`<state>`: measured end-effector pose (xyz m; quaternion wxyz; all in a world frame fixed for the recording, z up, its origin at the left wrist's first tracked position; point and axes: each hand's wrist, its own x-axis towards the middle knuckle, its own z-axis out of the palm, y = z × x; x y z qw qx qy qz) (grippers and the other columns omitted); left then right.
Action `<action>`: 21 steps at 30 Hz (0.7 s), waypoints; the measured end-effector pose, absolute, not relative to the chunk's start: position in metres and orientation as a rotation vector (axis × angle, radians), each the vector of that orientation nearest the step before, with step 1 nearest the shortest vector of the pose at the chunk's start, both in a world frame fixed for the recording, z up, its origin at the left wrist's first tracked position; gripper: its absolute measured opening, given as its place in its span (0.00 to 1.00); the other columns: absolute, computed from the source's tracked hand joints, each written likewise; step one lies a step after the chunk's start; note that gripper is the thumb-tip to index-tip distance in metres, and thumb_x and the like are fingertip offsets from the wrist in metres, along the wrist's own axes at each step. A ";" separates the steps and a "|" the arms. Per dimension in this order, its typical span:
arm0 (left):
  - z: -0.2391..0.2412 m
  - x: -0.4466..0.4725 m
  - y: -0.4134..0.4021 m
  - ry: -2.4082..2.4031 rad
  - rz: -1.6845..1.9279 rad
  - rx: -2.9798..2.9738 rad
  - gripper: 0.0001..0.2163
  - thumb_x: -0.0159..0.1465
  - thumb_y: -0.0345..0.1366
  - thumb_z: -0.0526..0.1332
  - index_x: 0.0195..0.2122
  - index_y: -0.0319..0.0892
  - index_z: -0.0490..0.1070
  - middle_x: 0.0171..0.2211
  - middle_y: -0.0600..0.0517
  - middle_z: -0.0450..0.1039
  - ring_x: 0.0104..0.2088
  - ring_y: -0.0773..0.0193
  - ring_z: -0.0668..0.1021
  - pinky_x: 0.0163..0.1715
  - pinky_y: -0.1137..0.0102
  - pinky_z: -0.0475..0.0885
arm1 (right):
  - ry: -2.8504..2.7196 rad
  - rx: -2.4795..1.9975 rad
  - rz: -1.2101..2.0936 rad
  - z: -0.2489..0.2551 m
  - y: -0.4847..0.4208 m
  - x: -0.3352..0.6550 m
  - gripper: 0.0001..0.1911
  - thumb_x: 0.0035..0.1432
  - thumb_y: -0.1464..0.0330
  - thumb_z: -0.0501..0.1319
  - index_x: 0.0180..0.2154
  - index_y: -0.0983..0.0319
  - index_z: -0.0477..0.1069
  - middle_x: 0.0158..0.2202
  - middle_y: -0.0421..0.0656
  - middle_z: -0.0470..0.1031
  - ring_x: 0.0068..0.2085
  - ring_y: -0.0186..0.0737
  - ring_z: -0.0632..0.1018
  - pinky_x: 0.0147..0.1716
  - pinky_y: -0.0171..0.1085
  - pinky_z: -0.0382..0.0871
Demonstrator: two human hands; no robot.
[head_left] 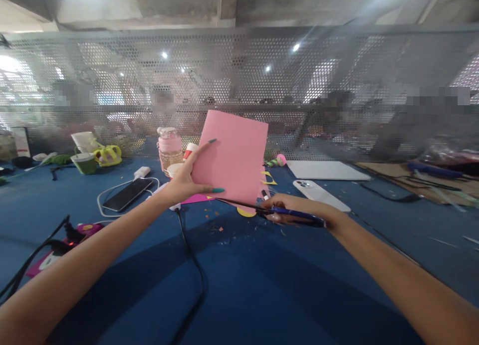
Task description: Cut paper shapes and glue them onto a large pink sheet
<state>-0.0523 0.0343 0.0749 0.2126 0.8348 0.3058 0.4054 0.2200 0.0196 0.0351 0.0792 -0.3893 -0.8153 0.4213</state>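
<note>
At the bottom centre of the frame, a thin black cable [204, 282] crosses the blue tabletop [239, 305]. Right of centre, the right hand [303, 204] grips dark-blue-handled scissors [299, 214], their blades pointing left at the lower edge of a rectangular pink paper sheet [235, 155]. The sheet is tilted up mid-frame, held by the left hand [186, 179], thumb and one finger across its front. A black rectangular phone [127, 194] lies centre left, a white phone [324, 196] centre right; a grey perforated metal panel [232, 76] spans the upper frame.
</note>
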 end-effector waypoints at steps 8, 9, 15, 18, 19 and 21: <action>0.075 -0.053 0.031 0.811 1.138 2.302 0.43 0.48 0.40 0.68 0.62 0.47 0.47 0.65 0.49 0.44 0.64 0.52 0.49 0.62 0.56 0.44 | -2.412 -1.140 1.291 0.028 0.025 0.225 0.22 0.44 0.48 0.58 0.26 0.62 0.63 0.17 0.34 0.59 0.17 0.28 0.60 0.15 0.30 0.52; 0.075 -0.053 0.031 0.802 1.142 2.304 0.42 0.48 0.40 0.68 0.62 0.47 0.47 0.65 0.49 0.44 0.64 0.53 0.50 0.62 0.57 0.44 | -2.416 -1.147 1.296 0.028 0.024 0.224 0.22 0.45 0.48 0.58 0.26 0.62 0.63 0.17 0.34 0.59 0.17 0.28 0.60 0.15 0.30 0.51; 0.075 -0.052 0.030 0.790 1.142 2.305 0.42 0.48 0.39 0.68 0.62 0.47 0.47 0.65 0.47 0.44 0.63 0.51 0.50 0.62 0.55 0.45 | -2.517 -1.162 1.098 0.040 0.015 0.213 0.22 0.48 0.49 0.56 0.23 0.62 0.60 0.18 0.36 0.58 0.20 0.30 0.61 0.20 0.33 0.53; 0.076 -0.052 0.028 0.806 1.124 2.297 0.42 0.49 0.40 0.68 0.62 0.48 0.47 0.65 0.49 0.44 0.63 0.51 0.50 0.61 0.54 0.45 | -2.521 -1.096 1.106 0.044 0.011 0.210 0.24 0.49 0.46 0.53 0.23 0.61 0.59 0.19 0.37 0.59 0.20 0.31 0.61 0.20 0.34 0.53; 0.076 -0.051 0.027 0.810 1.122 2.294 0.42 0.49 0.40 0.68 0.62 0.48 0.47 0.65 0.49 0.44 0.63 0.51 0.50 0.61 0.54 0.45 | -2.511 -1.087 1.128 0.044 0.010 0.210 0.25 0.49 0.45 0.52 0.23 0.61 0.59 0.18 0.37 0.59 0.20 0.30 0.60 0.19 0.34 0.53; 0.076 -0.051 0.026 0.812 1.128 2.290 0.42 0.48 0.40 0.68 0.62 0.47 0.47 0.65 0.48 0.44 0.63 0.51 0.50 0.61 0.55 0.45 | -2.506 -1.082 1.191 0.043 0.011 0.210 0.27 0.47 0.42 0.51 0.24 0.61 0.60 0.18 0.37 0.58 0.19 0.30 0.59 0.17 0.34 0.51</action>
